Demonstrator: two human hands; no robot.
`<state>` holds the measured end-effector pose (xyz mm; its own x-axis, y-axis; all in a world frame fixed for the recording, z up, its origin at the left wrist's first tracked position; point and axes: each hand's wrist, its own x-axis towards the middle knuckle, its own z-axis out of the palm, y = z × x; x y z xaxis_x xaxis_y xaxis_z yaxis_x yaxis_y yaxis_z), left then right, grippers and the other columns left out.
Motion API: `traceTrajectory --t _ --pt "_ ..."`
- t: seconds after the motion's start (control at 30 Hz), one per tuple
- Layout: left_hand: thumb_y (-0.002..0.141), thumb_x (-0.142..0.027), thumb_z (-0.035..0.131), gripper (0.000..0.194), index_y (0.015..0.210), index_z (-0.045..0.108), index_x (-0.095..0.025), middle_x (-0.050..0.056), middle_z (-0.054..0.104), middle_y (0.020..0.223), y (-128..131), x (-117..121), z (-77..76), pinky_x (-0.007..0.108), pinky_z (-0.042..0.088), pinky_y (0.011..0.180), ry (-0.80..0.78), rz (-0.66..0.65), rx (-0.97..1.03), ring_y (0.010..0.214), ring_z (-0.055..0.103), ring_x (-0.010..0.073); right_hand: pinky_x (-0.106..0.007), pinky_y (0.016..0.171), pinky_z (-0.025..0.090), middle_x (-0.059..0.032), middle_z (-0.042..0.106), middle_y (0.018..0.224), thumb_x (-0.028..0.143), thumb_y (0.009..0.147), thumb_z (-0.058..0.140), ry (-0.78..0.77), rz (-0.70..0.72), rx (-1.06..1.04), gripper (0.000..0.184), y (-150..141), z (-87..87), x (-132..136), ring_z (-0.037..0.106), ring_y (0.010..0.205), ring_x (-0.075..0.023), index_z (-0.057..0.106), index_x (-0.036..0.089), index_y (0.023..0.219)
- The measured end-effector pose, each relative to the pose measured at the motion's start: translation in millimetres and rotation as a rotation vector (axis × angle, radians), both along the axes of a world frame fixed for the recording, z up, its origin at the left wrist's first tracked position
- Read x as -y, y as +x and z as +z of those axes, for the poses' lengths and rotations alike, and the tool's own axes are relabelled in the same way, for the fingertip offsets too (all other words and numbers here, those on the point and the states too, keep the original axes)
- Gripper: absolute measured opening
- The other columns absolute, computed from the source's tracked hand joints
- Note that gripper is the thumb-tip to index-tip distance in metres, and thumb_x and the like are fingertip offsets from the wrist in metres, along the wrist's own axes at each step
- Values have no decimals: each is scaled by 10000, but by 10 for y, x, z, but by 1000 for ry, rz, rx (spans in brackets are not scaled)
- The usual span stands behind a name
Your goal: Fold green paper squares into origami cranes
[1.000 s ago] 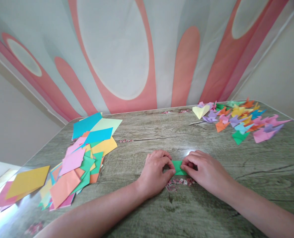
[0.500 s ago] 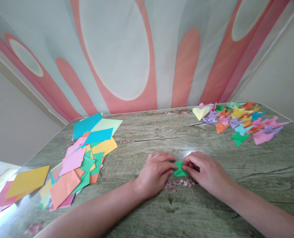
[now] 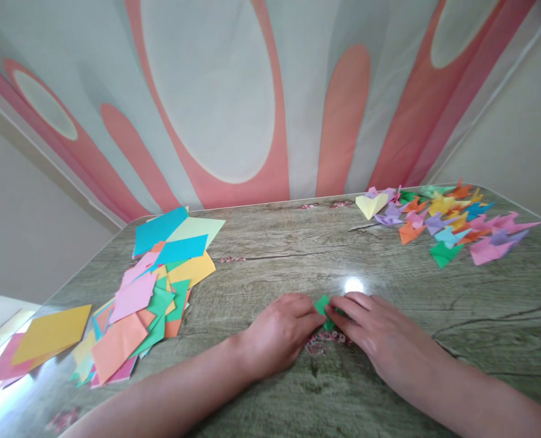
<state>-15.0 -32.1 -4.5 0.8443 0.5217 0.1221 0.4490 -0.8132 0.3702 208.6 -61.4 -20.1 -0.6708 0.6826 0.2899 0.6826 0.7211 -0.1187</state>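
Note:
A small folded piece of green paper lies on the wood-grain table, near its front middle. My left hand grips its left side with curled fingers. From the right, my right hand pinches the same piece with fingertips pressed on it. Both hands meet over the paper and cover most of it.
A loose heap of coloured paper squares lies at the left, with a yellow sheet near the table's left edge. Several folded paper figures sit at the back right. A striped pink and white cloth hangs behind the table.
Both hands have drawn a little toward me with the green paper. The paper has turned from a flat rectangle to a smaller tilted shape between my fingers.

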Motion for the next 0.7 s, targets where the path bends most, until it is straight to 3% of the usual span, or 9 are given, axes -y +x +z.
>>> traceTrajectory --t 0.13,0.27,0.7 --pt "955 -138 389 299 1205 548 -173 79 622 981 6 -26 -14 348 477 866 -22 43 49 923 576 192 -406 798 506 -98 618 1180 45 891 481 -70 6 -19 419 105 5 -66 545 1035 -251 598 236 1246" --pt "952 -193 445 249 1185 525 -159 85 613 1040 46 -88 -12 362 441 917 -60 123 66 985 551 207 -388 832 467 -55 595 1166 44 882 540 -139 24 44 542 198 27 -140 520 1042 -235 518 356 1324" --pt "990 -251 382 271 1082 630 -198 64 603 946 90 -99 59 331 381 790 105 96 -145 911 513 204 -325 664 396 -19 577 834 130 884 587 -119 65 28 302 172 135 -94 508 818 -205 661 313 1113"
